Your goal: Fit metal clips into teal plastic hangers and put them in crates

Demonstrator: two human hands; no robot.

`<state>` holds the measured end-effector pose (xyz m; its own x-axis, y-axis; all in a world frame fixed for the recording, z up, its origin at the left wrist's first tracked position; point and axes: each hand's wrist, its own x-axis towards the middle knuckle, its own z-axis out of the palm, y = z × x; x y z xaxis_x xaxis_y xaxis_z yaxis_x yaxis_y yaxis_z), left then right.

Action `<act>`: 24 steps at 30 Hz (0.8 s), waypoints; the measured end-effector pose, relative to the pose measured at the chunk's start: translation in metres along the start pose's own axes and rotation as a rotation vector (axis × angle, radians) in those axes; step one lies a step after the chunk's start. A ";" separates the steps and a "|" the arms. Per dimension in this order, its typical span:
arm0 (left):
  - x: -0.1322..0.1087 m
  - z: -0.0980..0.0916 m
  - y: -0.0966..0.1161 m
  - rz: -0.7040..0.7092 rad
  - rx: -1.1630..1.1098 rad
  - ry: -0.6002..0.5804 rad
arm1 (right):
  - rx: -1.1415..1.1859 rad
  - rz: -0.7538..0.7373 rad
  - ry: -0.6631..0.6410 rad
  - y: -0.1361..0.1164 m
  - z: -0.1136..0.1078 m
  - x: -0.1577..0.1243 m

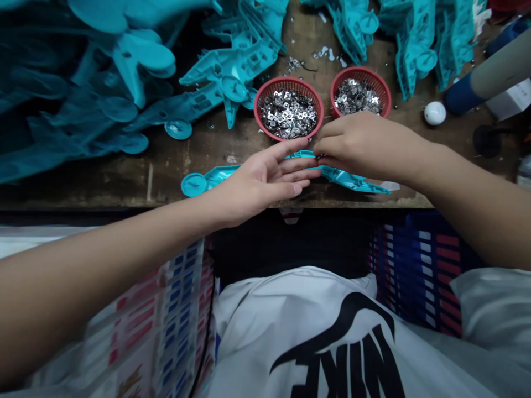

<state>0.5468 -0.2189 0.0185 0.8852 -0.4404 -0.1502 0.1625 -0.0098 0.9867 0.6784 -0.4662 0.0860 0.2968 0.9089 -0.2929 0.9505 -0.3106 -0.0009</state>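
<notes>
A long turquoise plastic part (352, 181) with a round disc at its left end lies along the front edge of the bench. Across its middle rests my left hand (271, 179), palm turned up and fingers stretched out. My right hand (365, 142) bends down over the same part, fingertips pinched together at its middle, close to my left fingertips. What the pinch holds, if anything, is hidden. Just behind my hands stand two red baskets: the left basket (258, 113) and the right basket (388, 94), both filled with small shiny metal clips (290, 113).
Many turquoise parts (232, 72) are piled at the left, with more at the back right. A white ball (435, 113) and a grey-blue cylinder (489, 74) are at the right. Plastic crates (166, 309) flank my lap below the wooden bench (224, 146).
</notes>
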 end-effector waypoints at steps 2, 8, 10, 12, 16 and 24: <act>-0.001 -0.002 -0.001 0.021 0.083 -0.030 | 0.123 -0.054 0.107 0.005 0.006 -0.003; -0.001 -0.009 -0.002 0.210 0.560 -0.044 | 0.525 0.181 0.145 0.024 0.004 -0.010; 0.001 -0.012 -0.006 0.321 0.833 -0.065 | 0.542 0.293 0.036 0.032 0.001 -0.010; 0.002 -0.013 -0.012 0.368 1.082 -0.121 | 0.541 0.366 -0.096 0.040 0.002 -0.007; 0.001 -0.010 -0.028 0.328 1.336 -0.143 | 0.565 0.460 -0.234 0.047 0.008 -0.001; 0.004 -0.002 -0.039 0.252 1.400 -0.098 | 0.520 0.522 -0.245 0.034 0.012 0.005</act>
<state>0.5449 -0.2180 -0.0205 0.7827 -0.6223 -0.0158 -0.6008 -0.7619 0.2419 0.7111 -0.4757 0.0732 0.6078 0.5403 -0.5819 0.5099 -0.8273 -0.2357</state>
